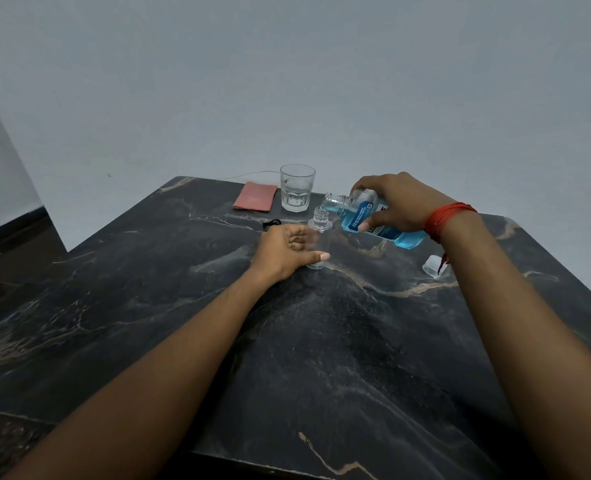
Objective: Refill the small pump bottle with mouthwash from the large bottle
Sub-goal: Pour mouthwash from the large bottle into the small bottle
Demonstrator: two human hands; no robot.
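Observation:
A small clear bottle (318, 226) stands upright on the dark marble table (322, 341), its neck uncapped. My left hand (287, 251) holds its body, fingers curled round it. My right hand (394, 206) grips the large mouthwash bottle (360, 214), which holds blue liquid and is tilted almost level. Its open mouth sits just above and right of the small bottle's neck. The large bottle's translucent cap (433, 266) lies on the table under my right wrist. A small black piece (272, 223), maybe the pump, lies left of the small bottle.
A drinking glass (297, 187) with a little water stands behind the small bottle. A folded pink cloth (255, 201) lies to its left near the table's back edge. A grey wall rises behind; the floor drops away at the left.

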